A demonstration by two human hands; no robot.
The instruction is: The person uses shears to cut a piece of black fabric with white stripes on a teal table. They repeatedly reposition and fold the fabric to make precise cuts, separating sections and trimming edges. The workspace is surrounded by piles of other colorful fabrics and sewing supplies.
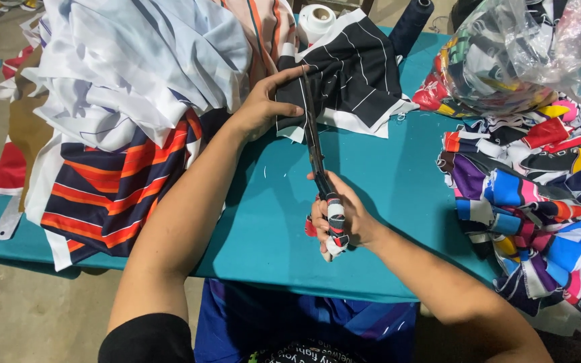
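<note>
My left hand [261,107] pinches the near edge of a black cloth piece with thin white stripes [358,70], lying on the teal table [398,181]. My right hand [341,218] grips long dark scissors [313,138] by handles wrapped in cloth strips. The blades point away from me and run along the black cloth's left edge, right beside my left fingers.
A heap of white, navy and orange fabric [129,87] covers the table's left side. Colourful cut pieces [539,188] pile up on the right under a clear plastic bag of scraps [512,54]. A white thread cone [316,20] and a dark one [411,23] stand at the back.
</note>
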